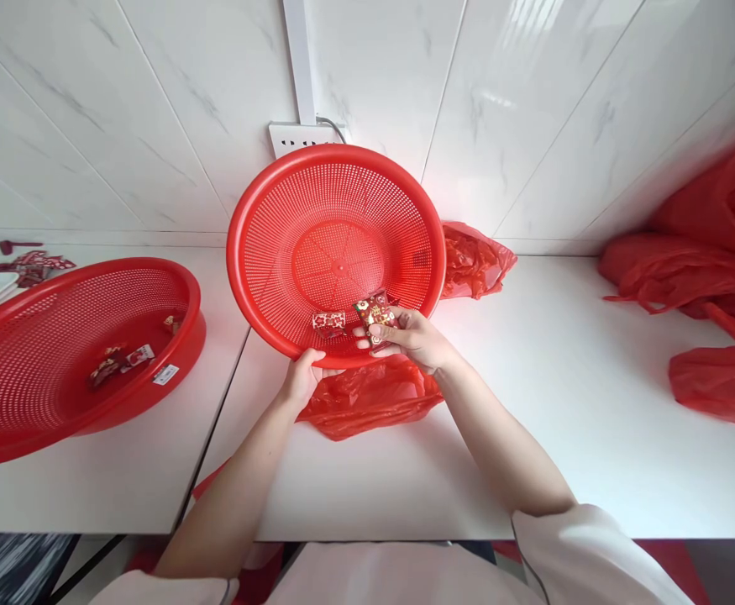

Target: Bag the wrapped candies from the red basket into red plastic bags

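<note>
A round red plastic basket (335,181) with perforated walls is tilted toward me. My left hand (304,376) grips its near rim, thumb over the edge. Inside the rim at the right, my right hand (408,338) is closed on a small patterned red packet (375,315) with white and gold flowers. Another small red-and-white packet (329,323) lies in the basket, left of that hand. Below and behind the basket spreads a thin red plastic bag (367,402), partly hidden by the rim.
At left stands a second red basket (171,294) with several small packets in it. More red plastic bags (688,269) are piled at the right. A power strip (288,139) leans by the tiled wall behind the basket.
</note>
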Demonstrator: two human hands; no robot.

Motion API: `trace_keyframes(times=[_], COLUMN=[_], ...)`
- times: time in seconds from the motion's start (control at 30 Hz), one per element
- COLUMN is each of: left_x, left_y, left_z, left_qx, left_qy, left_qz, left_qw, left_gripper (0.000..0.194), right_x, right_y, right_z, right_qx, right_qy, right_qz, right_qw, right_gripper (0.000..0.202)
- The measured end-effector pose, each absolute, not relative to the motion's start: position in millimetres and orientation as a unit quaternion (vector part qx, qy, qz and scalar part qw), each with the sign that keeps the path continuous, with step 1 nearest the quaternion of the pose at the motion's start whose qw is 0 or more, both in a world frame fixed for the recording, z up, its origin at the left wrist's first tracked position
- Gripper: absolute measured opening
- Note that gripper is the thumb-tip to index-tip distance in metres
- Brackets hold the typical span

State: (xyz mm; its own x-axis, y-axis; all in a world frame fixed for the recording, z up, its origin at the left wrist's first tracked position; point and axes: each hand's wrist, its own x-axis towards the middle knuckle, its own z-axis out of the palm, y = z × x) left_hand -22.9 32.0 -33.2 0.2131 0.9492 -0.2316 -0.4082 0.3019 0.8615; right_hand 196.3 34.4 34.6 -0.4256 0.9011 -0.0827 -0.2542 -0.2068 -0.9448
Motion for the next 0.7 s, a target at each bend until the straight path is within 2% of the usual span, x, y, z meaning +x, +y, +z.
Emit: trace_keyframes(times=[0.17, 0.3, 0.47, 0.53, 0.6, 0.7], left_x=[-22.6, -21.7, -20.2, -20.0, -19.7, -18.4], left_y=[32.6, 32.4, 34.1, 35.3, 35.6, 33.0], left_z=[-33.8, -32.9, -32.4, -34.0, -35.6, -36.3], left_qx=[0.339, 0.332, 0.328, 0.327, 0.327, 0.333], left_qy=[0.393, 0.404, 0.398, 0.413, 0.431, 0.435], left_qz=[0.491, 0.498, 0.5, 0.514, 0.525, 0.521], left_qw=[0.7, 0.692, 0.696, 0.677, 0.657, 0.654], left_gripper=[0.035, 0.029, 0.029, 0.024, 0.021, 0.021], right_x=[196.0, 204.2, 217.4, 218.1, 216.0, 209.7], right_y=[34.3, 35.0, 30.9, 28.4, 26.7, 27.7], right_z=[36.3, 37.2, 39.4, 41.4, 43.5, 42.6], right_qx=[-0.345, -0.362, -0.363, -0.396, -0.464, -0.52], right_qy=[-0.48, -0.576, -0.735, -0.783, -0.799, -0.797], right_qz=[0.688, 0.613, 0.537, 0.449, 0.326, 0.184], right_qw=[0.422, 0.401, 0.2, 0.167, 0.198, 0.246], right_gripper=[0.038, 0.033, 0.033, 0.023, 0.017, 0.024])
